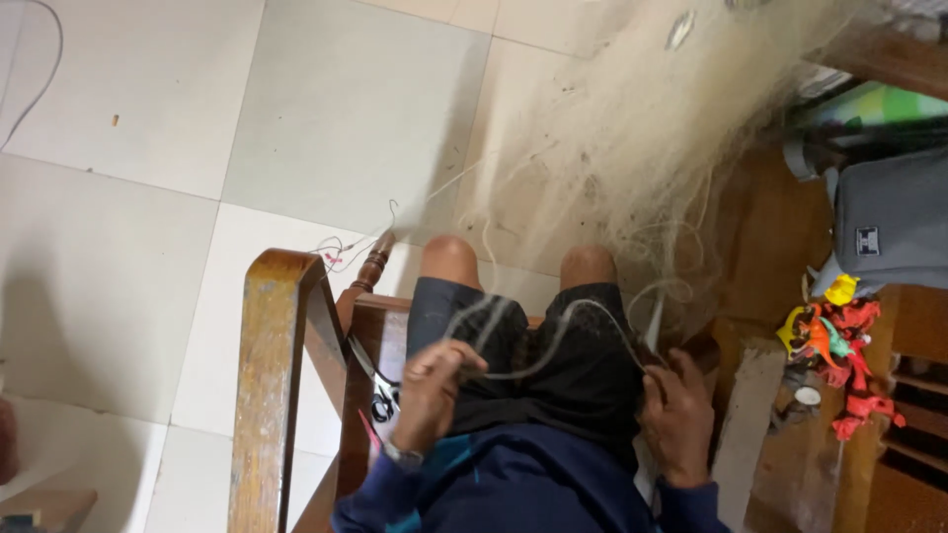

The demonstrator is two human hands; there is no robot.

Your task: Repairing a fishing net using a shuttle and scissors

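The left hand [432, 390] is curled nearly closed over the person's lap, its fingertips pinching a pale cord [553, 345] that arcs across the dark shorts [553, 365] to the right hand [676, 415]. That right hand is also closed round the cord near its other end, and it seems to grip a small whitish tool as well, though blur makes that hard to tell. From the right hand the cord loops up into a big heap of fine, cream-coloured fishing net [632, 128], which spills from the upper right down over the bare knees and onto the tiled floor [148, 197]. The person sits on a wooden chair [272, 375]; just beside the left hand a pair of scissors [380, 395] with black handles lies on the seat. Off to the right, well apart from the hands, a cluster of bright orange, red and yellow plastic toys [839, 355] hangs near a grey bag [889, 222] and wooden furniture.
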